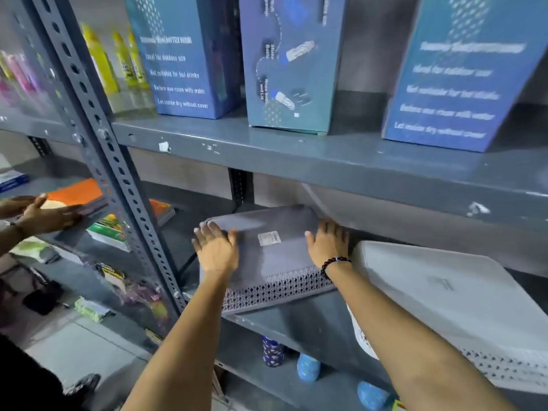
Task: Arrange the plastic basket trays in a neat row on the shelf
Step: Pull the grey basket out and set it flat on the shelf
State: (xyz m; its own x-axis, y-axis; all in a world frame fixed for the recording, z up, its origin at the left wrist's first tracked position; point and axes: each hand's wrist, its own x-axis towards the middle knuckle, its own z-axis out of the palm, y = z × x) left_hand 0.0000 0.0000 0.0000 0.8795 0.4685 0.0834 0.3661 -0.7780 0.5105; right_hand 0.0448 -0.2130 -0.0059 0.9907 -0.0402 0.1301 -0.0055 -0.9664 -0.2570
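A dark grey plastic basket tray lies upside down on the middle shelf, its perforated rim facing me and a small label on its base. My left hand rests flat on its left part with fingers spread. My right hand, with a bead bracelet at the wrist, presses flat on its right edge. Neither hand closes around the tray. A light grey basket tray lies upside down just to the right, jutting over the shelf's front edge.
Blue cardboard boxes stand on the shelf above, yellow bottles behind them. A perforated upright post divides the racks. Another person's hands reach over books at the left. Patterned cups sit on the shelf below.
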